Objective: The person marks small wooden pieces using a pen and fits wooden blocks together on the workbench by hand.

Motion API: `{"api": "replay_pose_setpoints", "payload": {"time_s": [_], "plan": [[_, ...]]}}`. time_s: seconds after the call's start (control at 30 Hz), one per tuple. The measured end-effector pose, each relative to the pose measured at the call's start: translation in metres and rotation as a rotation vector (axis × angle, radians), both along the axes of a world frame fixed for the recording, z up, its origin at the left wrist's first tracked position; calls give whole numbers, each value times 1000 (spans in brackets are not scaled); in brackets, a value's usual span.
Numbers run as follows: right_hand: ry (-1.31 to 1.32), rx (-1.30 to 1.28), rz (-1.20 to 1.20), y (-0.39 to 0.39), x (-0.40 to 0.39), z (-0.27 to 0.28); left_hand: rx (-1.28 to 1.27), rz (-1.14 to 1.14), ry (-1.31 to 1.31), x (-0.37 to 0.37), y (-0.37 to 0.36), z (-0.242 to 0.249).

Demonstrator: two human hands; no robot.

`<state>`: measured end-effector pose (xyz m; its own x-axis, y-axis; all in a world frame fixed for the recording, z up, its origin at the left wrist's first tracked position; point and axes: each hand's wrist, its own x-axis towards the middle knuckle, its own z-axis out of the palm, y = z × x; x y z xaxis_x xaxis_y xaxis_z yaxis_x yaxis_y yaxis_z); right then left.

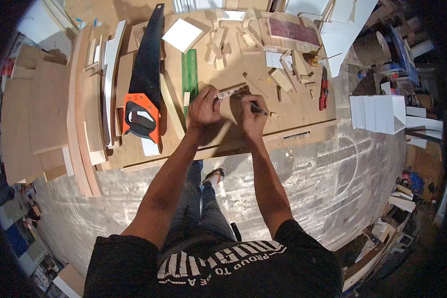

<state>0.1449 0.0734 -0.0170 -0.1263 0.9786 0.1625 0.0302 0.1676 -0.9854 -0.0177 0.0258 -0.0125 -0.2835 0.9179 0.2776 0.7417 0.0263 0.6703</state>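
My left hand point(204, 108) presses a small ruler point(232, 91) flat on a wood piece point(233, 107) lying on the plywood board point(293, 119). My right hand point(252, 115) grips a dark pencil point(259, 110), its tip on the wood just right of the ruler. Both hands are close together at the middle of the board.
A handsaw with a black blade and orange handle point(144, 94) lies to the left. A green level point(189, 74) lies beside it. Wood offcuts point(283, 74) and red pliers point(324, 89) are to the right. Stacked boards point(84, 109) stand left, white panels point(377, 113) right.
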Motion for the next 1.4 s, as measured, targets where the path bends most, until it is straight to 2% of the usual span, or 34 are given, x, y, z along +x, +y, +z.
{"api": "replay_pose_setpoints", "payload": {"time_s": [0.07,0.2,0.23,0.33,0.43,0.53,0.63,0.73,0.83,0.93,1.03,1.13,1.23,1.33,1.4], "plan": [[124,-220,-144,-3,6,-7,-83,16,-4,1,-1,10],[-45,68,40,-4,-2,9,-59,-1,-32,2,0,11],[-8,-15,75,-5,-3,13,-44,0,-37,2,0,11],[26,25,92,-3,-7,9,-1,-13,-18,1,0,12],[-141,78,183,-5,-6,8,-1,-8,4,2,-1,9],[-105,-8,214,-5,-7,4,-38,-16,0,0,-1,7],[-67,218,218,-3,-12,0,-21,-27,-1,-1,0,5],[-81,85,246,-5,-10,2,-25,-35,1,-1,0,4],[-83,191,249,-4,-12,8,-27,-30,19,0,0,9],[-115,128,161,-6,-9,18,-11,-29,24,0,-1,6],[-74,52,217,-6,-10,6,-3,-28,33,-2,0,2],[-114,197,205,-4,-10,14,27,-17,27,1,0,6],[-98,41,208,-4,-5,9,27,-14,7,2,-1,10],[-160,194,213,-5,-9,5,7,-23,-13,2,0,9],[-128,129,162,-6,-7,10,-9,-25,-23,3,-1,9]]}}
